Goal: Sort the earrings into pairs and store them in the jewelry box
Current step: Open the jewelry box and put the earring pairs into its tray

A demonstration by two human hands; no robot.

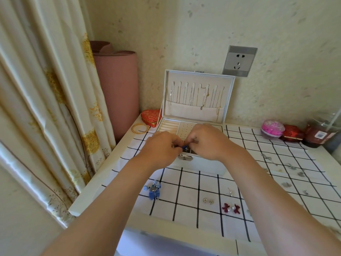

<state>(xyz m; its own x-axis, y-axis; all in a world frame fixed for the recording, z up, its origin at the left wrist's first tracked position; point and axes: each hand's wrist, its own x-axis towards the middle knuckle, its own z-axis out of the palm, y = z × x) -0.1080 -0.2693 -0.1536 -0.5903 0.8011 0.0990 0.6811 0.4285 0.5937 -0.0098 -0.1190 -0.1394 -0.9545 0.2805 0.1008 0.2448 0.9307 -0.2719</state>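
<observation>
On the head camera I am watching my left hand [162,148] and right hand [208,141] meeting, fingers curled, both pinching a blue earring [185,147] over the open box [199,163] front edge. A second earring [154,190] is lying on the cloth [190,191].

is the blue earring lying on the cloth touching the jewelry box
Apart. The head view shows bare checked cloth between the blue earring and the front wall of the jewelry box.

I see curtain [46,89] left, rolled pink mat [118,89] far left, red heart box [150,116] touching gold bangles [140,128], wall socket [239,60] far right.
</observation>
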